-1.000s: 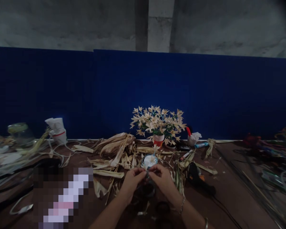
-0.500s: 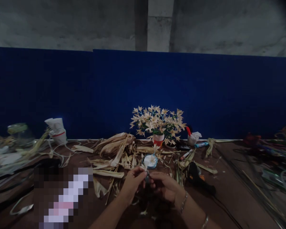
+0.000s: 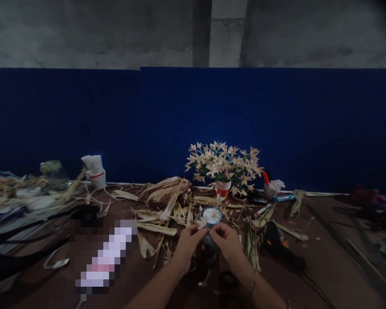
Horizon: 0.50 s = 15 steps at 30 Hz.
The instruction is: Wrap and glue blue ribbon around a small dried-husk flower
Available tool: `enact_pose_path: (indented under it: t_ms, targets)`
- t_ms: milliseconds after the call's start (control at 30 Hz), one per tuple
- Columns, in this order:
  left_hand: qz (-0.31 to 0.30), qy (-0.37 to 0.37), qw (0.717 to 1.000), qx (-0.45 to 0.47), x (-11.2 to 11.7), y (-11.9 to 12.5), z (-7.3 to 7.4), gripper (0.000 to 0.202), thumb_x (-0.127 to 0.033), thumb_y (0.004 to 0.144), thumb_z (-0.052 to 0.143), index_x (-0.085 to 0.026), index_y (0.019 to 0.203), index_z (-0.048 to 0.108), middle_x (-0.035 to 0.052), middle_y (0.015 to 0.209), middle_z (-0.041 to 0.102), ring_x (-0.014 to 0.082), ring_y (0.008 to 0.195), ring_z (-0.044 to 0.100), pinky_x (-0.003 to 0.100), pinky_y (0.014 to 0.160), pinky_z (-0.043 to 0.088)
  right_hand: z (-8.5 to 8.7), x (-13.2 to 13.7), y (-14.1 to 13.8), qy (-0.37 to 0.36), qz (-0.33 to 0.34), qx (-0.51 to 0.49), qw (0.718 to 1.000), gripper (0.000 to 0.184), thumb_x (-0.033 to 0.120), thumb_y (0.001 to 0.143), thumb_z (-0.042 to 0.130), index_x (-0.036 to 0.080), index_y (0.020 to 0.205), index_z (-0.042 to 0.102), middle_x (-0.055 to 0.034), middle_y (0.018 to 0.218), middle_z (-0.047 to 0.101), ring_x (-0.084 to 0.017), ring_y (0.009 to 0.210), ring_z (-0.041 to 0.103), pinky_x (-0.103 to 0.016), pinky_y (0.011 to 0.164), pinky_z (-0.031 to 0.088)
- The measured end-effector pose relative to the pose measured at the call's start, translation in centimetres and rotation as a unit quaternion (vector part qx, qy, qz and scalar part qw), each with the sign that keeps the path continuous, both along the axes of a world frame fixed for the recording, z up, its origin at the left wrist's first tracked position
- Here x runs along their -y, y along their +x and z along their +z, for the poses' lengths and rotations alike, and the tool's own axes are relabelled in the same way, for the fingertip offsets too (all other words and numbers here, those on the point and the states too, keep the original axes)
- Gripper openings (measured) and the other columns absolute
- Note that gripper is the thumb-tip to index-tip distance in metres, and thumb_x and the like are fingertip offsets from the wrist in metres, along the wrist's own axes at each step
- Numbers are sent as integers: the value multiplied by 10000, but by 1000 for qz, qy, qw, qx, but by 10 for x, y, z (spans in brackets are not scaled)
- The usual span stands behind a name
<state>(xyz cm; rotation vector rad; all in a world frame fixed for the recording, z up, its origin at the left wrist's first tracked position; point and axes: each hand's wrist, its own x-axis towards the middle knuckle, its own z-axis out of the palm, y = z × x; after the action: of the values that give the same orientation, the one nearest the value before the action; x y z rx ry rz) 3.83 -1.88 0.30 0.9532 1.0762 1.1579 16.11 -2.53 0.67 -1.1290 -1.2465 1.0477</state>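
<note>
My left hand [image 3: 193, 242] is closed in a pinch on a small pale flower [image 3: 202, 223], which seems made of dried husk. Close beside it, my right hand [image 3: 227, 241] also has thumb and forefinger pressed together at the flower's lower side; what sits between those fingertips is too small to make out. Just beyond both hands stands a round blue-rimmed container [image 3: 211, 216] with white contents and a pale flower at its edge. Behind that, a bunch of pale husk flowers [image 3: 218, 161] rises from a red and white cup [image 3: 223, 189].
Dried corn husks [image 3: 165, 195] lie left of the cup, with strips scattered nearer. A black glue gun [image 3: 281, 246] with its cord rests on the right. A white-wrapped cup [image 3: 96, 174] and a glass jar [image 3: 54, 174] stand far left. A blue partition [image 3: 167, 120] runs behind.
The view has turned slightly left, so everything sits further right. My right hand's fingers, curled and overlapping the left fingertips before, now pinch a little apart from them.
</note>
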Motion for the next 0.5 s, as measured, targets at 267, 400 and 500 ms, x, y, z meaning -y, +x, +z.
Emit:
enact_pose_path:
  t_ms: [267,400,500]
  targets:
    - [3,20,999,48,4,5,6,257,-332,548,675,-116,663,598,-28,534,540,67,473,444,172,470,331,10,10,-2,88,-62,169,980,134,270,676,523,162,598,537,9,562,526,-129,557,463,-222,541,362]
    - [16,38,999,33,1,4,2,283,-360,530,687,-112,630,595,-20,523,545,80,476,452,185,475,334,11,12,-4,105,-64,162,979,138,281,679,525,165,608,550,10,572,533,-125,554,460,-221,542,360]
    - [21,32,999,36,0,2,1,299,-365,516,696,-115,646,595,-17,537,560,88,482,473,193,482,350,10,10,-5,53,-31,83,995,157,302,652,564,164,580,541,22,540,515,-113,527,446,-213,514,353]
